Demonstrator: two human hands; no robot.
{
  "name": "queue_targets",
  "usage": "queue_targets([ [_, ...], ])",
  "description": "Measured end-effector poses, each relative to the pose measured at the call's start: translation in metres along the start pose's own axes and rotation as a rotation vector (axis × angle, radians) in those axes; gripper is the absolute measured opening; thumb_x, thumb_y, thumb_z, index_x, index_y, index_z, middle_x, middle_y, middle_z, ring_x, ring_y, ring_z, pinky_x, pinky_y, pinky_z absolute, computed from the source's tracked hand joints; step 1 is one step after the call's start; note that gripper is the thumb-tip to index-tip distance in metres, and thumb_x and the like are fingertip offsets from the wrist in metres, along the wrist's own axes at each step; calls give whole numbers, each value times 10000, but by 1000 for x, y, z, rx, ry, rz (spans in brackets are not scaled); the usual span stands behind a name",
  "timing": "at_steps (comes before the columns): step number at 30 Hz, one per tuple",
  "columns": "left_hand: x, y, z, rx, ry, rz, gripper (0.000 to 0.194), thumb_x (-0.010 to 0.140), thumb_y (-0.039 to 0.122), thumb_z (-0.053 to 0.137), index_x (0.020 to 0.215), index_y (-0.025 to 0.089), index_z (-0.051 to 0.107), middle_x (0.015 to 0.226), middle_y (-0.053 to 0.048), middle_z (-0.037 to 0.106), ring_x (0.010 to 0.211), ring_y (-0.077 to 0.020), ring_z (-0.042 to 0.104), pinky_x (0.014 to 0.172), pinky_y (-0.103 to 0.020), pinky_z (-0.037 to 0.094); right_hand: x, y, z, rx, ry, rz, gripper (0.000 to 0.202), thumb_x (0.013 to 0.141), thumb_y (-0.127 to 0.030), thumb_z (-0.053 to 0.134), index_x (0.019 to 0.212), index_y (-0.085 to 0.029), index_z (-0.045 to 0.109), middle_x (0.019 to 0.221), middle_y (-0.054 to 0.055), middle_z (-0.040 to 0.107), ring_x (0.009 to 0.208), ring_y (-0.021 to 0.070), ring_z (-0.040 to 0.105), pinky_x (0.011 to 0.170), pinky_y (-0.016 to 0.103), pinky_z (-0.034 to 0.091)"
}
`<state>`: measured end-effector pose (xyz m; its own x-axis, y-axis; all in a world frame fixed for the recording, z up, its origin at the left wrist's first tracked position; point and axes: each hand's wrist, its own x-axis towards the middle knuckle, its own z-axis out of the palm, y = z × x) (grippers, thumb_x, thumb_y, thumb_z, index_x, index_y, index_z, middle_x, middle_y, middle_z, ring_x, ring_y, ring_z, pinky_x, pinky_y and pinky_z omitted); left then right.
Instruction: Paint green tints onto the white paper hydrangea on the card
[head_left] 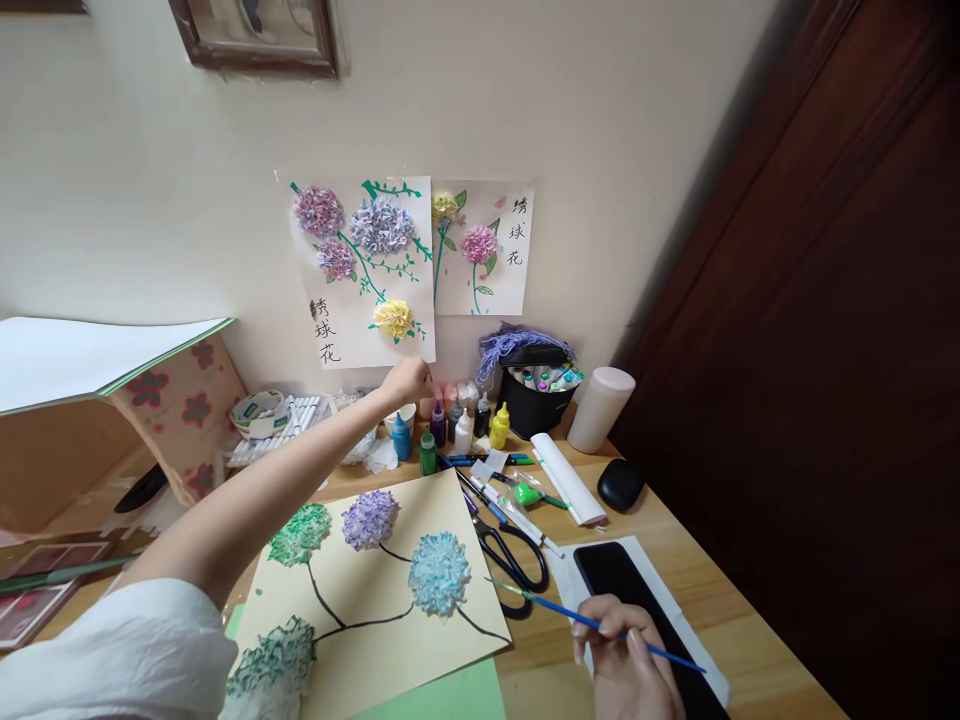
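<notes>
My right hand (630, 655) pinches a thin blue paintbrush (577, 612), its bristle tip pointing left over the scissors. My left hand (409, 382) reaches across to the back of the desk, fingers curled together above a white cup (405, 415) and close to a purple paint bottle (438, 425). What its fingertips hold, if anything, is hidden. Under that arm lies a cream sheet (375, 590) with drawn dark stems and raised flower heads: a green one (301, 534), a purple one (370, 519), a light blue one (439, 573) and a dark green and white one (274, 665).
Several paint bottles, including a yellow one (499, 428), stand by a black marker case (536, 395). Black scissors (517, 565), a phone (622, 580), a mouse (621, 485) and a white roll (568, 480) lie rightward. Flower pictures (345, 330) hang on the wall.
</notes>
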<state>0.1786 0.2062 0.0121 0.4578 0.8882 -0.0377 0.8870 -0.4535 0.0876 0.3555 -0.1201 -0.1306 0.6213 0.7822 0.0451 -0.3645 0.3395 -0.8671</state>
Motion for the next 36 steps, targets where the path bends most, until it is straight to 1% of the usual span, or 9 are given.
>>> queue_targets([
  [4, 12, -1, 8, 25, -113, 30, 365, 885, 349, 577, 1201, 167, 553, 1210, -93, 574, 1032, -225, 594, 849, -422, 521, 2, 4, -3, 18, 18, 43, 263, 769, -430, 622, 655, -202, 557, 658, 12, 568, 602, 139, 547, 498, 239, 450],
  [12, 20, 0, 11, 83, -218, 97, 363, 883, 347, 579, 1200, 171, 556, 1216, -92, 572, 1033, -225, 593, 846, -417, 522, 11, 15, -17, -39, 3, 56, 265, 743, -436, 643, 662, -196, 563, 643, 35, 579, 601, 169, 558, 477, 266, 450],
  [16, 9, 1, -4, 98, -168, 117, 349, 872, 356, 592, 1151, 146, 586, 1168, -90, 599, 1014, -232, 601, 854, -408, 516, 7, 12, -14, -27, 26, 40, 269, 745, -433, 644, 655, -194, 557, 655, 33, 575, 606, 159, 543, 490, 260, 438],
  [18, -3, 2, -15, 103, -106, 131, 342, 762, 296, 707, 1043, 107, 658, 1052, -117, 660, 992, -251, 616, 843, -314, 489, 5, 10, -14, -21, 23, 18, 264, 756, -428, 634, 661, -194, 555, 662, 32, 575, 603, 153, 538, 498, 258, 431],
  [21, -25, 6, -29, 111, -21, 168, 270, 766, 276, 655, 994, 134, 688, 1005, -122, 688, 970, -241, 633, 777, -262, 465, 4, 6, -15, -37, 1, -19, 245, 771, -416, 619, 679, -197, 560, 671, 32, 580, 612, 157, 546, 512, 267, 434],
  [23, -40, 11, -32, 117, -17, 203, 239, 802, 317, 589, 923, 148, 708, 943, -114, 704, 897, -226, 650, 721, -255, 457, 3, 5, -15, -49, 2, -36, 234, 783, -408, 607, 690, -198, 559, 684, 34, 588, 609, 155, 544, 519, 275, 437],
  [26, -55, 21, -24, 134, -82, 250, 233, 780, 368, 600, 797, 170, 722, 846, -85, 715, 793, -203, 659, 661, -242, 443, 4, 3, -14, -57, 20, -56, 232, 790, -402, 599, 691, -198, 548, 686, 30, 588, 588, 148, 530, 516, 279, 432],
  [31, -56, 32, 0, 206, -150, 242, 284, 639, 391, 723, 804, 160, 719, 841, -110, 714, 806, -252, 663, 622, -259, 454, 3, -5, -3, -75, 60, -84, 230, 780, -392, 601, 678, -194, 543, 682, 27, 581, 592, 155, 544, 515, 287, 436],
  [36, -51, 34, 14, 249, -161, 226, 240, 607, 250, 703, 815, 132, 724, 854, -155, 708, 797, -290, 672, 618, -295, 478, 1, -15, 10, -80, 110, -102, 233, 774, -386, 599, 660, -194, 533, 686, 21, 592, 568, 136, 532, 509, 271, 427],
])
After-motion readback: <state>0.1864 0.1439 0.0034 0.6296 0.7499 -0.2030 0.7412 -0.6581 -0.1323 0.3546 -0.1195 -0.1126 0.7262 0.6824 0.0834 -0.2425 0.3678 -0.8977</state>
